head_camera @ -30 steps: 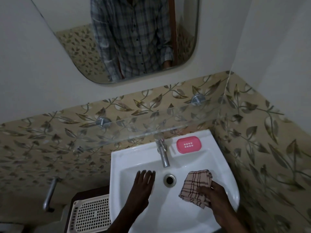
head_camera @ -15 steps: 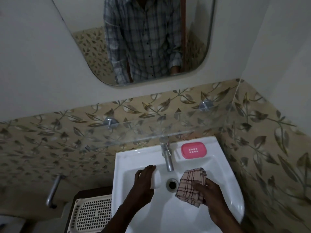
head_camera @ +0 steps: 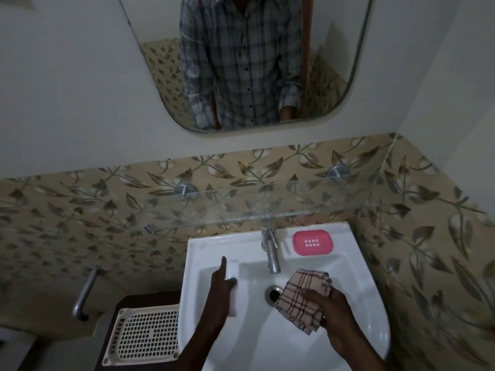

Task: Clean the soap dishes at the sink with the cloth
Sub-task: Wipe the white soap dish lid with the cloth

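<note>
The left hand point(head_camera: 218, 287) gripped a white soap dish point(head_camera: 233, 269) at ten o'clock from the drain point(head_camera: 273, 294); the right hand point(head_camera: 332, 317) clutched the cloth point(head_camera: 302, 298) at three; a pink dish point(head_camera: 312, 242) sat at one.

Glossy white sink point(head_camera: 356, 266), woven checked cloth point(head_camera: 302, 298), shiny metal tap point(head_camera: 272, 253)

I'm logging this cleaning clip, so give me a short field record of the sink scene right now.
left hand: grips white oblong plastic dish at left of white ceramic sink
right hand: holds beige checked cloth beside the drain
pink rounded plastic soap dish: on sink rim, right of the chrome tap, untouched
cloth contact: touches neither dish
</note>
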Motion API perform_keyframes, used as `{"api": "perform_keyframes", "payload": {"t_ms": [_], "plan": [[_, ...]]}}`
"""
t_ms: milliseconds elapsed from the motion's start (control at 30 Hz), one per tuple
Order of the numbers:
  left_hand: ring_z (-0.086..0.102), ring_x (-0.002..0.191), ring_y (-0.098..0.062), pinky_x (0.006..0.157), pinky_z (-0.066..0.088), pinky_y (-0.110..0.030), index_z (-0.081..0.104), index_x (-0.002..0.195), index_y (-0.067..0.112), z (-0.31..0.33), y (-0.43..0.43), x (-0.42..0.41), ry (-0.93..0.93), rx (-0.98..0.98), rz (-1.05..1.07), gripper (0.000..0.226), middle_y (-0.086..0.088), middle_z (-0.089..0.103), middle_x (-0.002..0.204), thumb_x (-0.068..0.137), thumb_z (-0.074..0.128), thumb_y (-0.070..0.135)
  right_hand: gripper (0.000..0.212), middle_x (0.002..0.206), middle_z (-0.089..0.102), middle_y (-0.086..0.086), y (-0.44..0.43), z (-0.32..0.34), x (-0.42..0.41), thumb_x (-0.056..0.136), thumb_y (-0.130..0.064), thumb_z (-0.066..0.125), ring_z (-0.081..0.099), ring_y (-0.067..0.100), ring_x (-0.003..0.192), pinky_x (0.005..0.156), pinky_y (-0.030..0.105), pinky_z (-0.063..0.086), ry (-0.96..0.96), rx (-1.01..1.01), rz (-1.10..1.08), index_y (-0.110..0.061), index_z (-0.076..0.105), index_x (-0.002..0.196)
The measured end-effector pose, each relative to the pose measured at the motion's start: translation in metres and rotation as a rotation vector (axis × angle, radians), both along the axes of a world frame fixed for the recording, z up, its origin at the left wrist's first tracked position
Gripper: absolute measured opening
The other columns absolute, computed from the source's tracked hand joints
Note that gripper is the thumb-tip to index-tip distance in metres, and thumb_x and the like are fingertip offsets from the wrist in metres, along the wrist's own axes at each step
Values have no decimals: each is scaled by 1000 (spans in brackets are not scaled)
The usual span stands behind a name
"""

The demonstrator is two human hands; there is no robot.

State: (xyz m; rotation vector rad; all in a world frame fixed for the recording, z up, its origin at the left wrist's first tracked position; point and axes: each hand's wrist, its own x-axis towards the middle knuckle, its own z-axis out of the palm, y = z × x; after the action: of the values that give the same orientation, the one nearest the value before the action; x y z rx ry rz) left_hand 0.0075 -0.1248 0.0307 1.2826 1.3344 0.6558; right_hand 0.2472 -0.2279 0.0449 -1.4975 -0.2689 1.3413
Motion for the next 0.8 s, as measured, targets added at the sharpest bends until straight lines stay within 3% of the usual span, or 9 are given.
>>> {"api": "perform_keyframes", "payload": {"t_ms": [100,167,267,333,400,467,567,667,800], "plan": [[70,80,-32,70,58,-39,59,132,7,12,0,10,-418,-430,227,50,-24,72,95,99,45,42,29,89,79,10,13,6,-5,78,0,74,75,33,80,73,52,61,-150,-24,33,-9,72,106],[67,90,-40,76,57,-48,58,131,3,22,4,16,-547,-560,261,62,-28,69,109,99,44,54,40,103,76,0,27,18,-13,80,-3,74,73,21,92,84,44,60,-415,58,97,-18,67,115],[59,112,-44,99,49,-57,54,133,9,32,17,33,-542,-684,238,74,-29,58,135,92,38,69,45,105,73,-15,45,37,-35,82,-3,70,69,-2,94,81,23,58,-725,310,256,-31,64,116],[56,118,-39,111,39,-49,54,133,5,40,25,47,-441,-756,261,80,-26,61,127,92,37,71,30,104,76,0,53,36,-51,85,-6,61,70,11,96,84,27,58,-840,454,388,-18,70,112],[58,117,-38,107,42,-45,54,135,-3,39,33,43,-424,-760,217,80,-28,63,123,96,39,65,31,111,73,10,51,24,-60,83,-10,57,67,19,104,93,28,53,-939,580,686,-12,71,111],[62,114,-39,100,47,-48,53,137,-4,45,34,28,-515,-765,96,73,-30,63,127,98,40,57,47,131,63,7,50,11,-54,79,0,62,53,22,128,114,37,34,-1204,804,987,-16,65,123],[64,111,-37,100,48,-50,57,136,4,40,26,13,-509,-814,-111,67,-25,65,127,98,38,56,41,125,67,2,66,7,-19,83,0,60,50,22,131,119,54,20,-1511,1163,1179,-15,66,121],[65,102,-32,89,52,-45,53,134,4,43,27,21,-536,-798,-121,63,-21,67,117,99,35,53,32,124,67,6,79,14,-12,86,-9,58,49,25,133,119,53,23,-1616,1180,1178,-10,66,118],[70,94,-34,87,53,-42,64,114,-5,40,33,27,-576,-770,-26,65,-25,71,105,87,54,53,38,123,66,8,61,5,-45,83,-4,55,52,26,126,116,40,33,-1410,1053,1105,-12,66,119]]}}
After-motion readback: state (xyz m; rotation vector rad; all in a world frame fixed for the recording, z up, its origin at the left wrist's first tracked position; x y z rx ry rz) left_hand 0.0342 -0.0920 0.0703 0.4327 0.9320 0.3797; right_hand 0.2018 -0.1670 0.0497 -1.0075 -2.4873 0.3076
